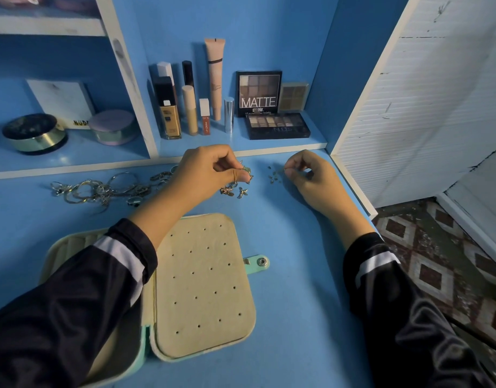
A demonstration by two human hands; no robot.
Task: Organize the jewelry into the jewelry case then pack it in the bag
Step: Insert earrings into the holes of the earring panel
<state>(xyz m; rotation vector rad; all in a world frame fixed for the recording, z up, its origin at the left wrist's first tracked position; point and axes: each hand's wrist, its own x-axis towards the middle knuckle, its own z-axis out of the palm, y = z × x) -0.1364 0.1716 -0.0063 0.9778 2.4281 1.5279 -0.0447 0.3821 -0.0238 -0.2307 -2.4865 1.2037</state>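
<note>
bench point(297, 275): blue, it carries everything; both forearms lie across it in dark sleeves.
jewelry case point(202, 289): open flat, nearer the person than both hands and partly under the left forearm. its tan panel with rows of small holes faces up with nothing in it, and a mint snap tab sticks out on the side toward the right hand.
heap of chains and bangles point(101, 189): silvery tangle out to the left of the left hand, apart from the case.
left hand point(207, 172): fingers curled, thumb and forefinger pinching an earring point(248, 172) with a pale green stone just off the bench.
right hand point(308, 175): fingers curled, thumb and forefinger tips together. whether a tiny piece sits between them is too small to tell.
star earrings point(235, 191): two gold ones just below the left hand's fingertips.
small bits point(275, 176): studs or backs scattered between the two hands.
bag: not in view.
step: likely sorting earrings and pairing one with its back; nothing is in the case yet, so the task is at an early stage.
next move: carry the pinched earring back to the holed panel, line its post up with a hole, then press it in gently.
</note>
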